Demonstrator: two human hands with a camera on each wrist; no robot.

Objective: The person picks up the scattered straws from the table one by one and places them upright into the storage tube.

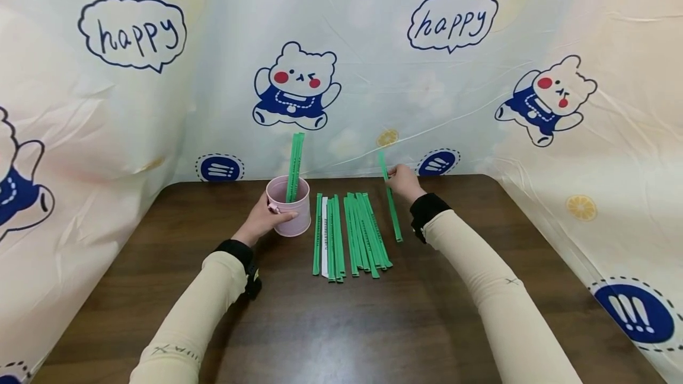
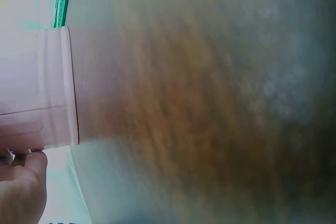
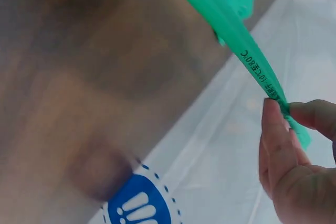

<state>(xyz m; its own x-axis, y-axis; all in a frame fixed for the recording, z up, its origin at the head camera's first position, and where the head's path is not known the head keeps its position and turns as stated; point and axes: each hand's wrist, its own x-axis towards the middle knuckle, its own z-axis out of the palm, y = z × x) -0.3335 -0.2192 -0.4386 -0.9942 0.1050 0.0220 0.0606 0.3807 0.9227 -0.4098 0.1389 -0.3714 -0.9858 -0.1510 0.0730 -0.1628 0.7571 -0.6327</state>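
Observation:
A small pink bucket point(image 1: 295, 223) stands upright on the table, with several green wrapped straws point(image 1: 295, 165) rising out of it. My left hand point(image 1: 260, 220) grips its left side, thumb across the front; the left wrist view catches part of the bucket point(image 2: 37, 87) and the fingers against it. Near the table's far edge, my right hand point(image 1: 405, 184) pinches one green wrapped straw point(image 3: 236, 35) between thumb and fingers near its upper end. Between the hands lie more green wrapped straws point(image 1: 365, 236) in two loose groups, with a white strip point(image 1: 324, 239) among the left group.
Beneath everything is a dark brown wooden table point(image 1: 341, 336). A pale printed cloth point(image 1: 363, 46) with bears and lettering hangs behind it and along both sides.

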